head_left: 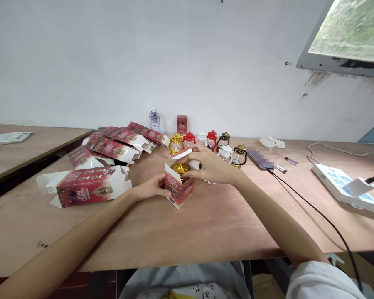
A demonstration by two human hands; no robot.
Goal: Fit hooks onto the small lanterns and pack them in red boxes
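The left hand point(149, 189) is pressing its fingers against the side of a small red box point(178, 187), so the box is staying upright on the wooden table point(205, 224) and not sliding. The right hand point(210, 166) is reaching over the top, and its fingers are pinching the white flap point(182, 154) of the box, holding it up. A gold lantern point(180, 168) is sitting inside the box with its gold top poking out. Just behind the box, a row of little lanterns point(210, 143) is standing near the wall, close enough to grab. On the left, a pile of flat boxes point(112, 145) is lying on its side, and 1 bigger open box point(90, 187) is lying near the left arm. A phone point(262, 160) is resting to the right with a black cable point(314, 211) running off the table edge. A white power strip point(343, 185) is sitting far to the right, out of the way of the hands
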